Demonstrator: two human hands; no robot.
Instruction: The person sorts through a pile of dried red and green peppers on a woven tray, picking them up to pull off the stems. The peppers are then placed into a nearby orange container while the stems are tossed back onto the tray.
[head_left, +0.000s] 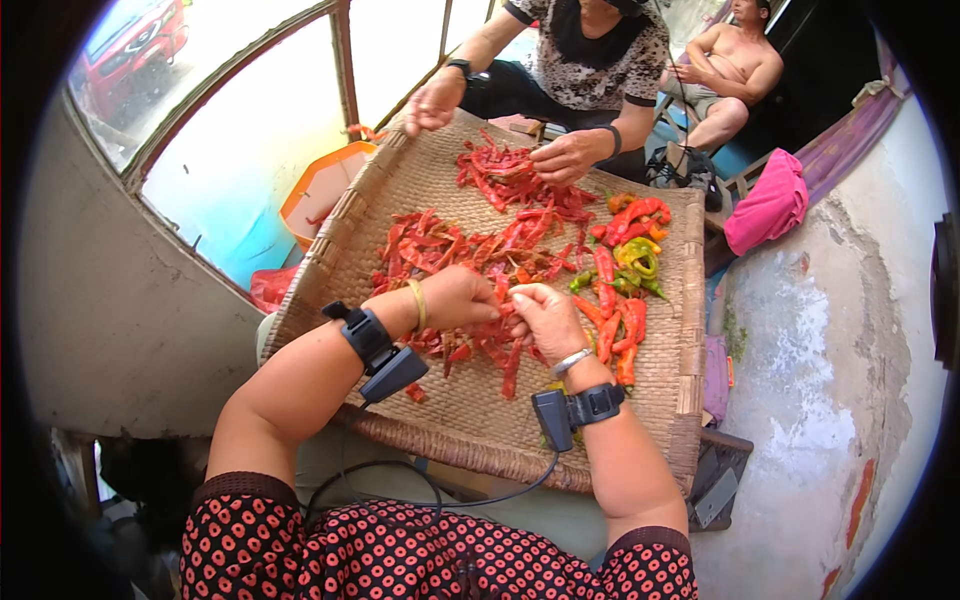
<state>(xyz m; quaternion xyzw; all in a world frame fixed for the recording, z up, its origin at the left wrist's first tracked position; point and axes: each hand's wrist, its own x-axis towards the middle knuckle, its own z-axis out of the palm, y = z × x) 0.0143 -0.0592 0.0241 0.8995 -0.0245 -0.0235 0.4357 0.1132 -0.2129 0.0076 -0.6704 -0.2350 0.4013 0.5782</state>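
Over the middle of a shallow woven tray (450, 397), my left hand (459, 298) and my right hand (549, 319) are close together with a small gap between their fingertips. My right thumb and forefinger pinch what looks like a dried red chili, mostly hidden by the fingers. The left fingers are curled inward, and what they hold is hidden. Wrinkled dried red chilies (435, 244) lie under and beyond both hands. To the right of my right hand are fresher, glossy red peppers (634, 322) and several yellow-green peppers (637, 259).
Across the tray a co-worker's hand (562, 157) touches another chili pile (499, 169); their other hand (435, 101) is over the left rim. An orange-rimmed container (322, 184) stands outside that rim. A cable (480, 499) loops between my wrist devices. A pink cloth (769, 202) hangs at right.
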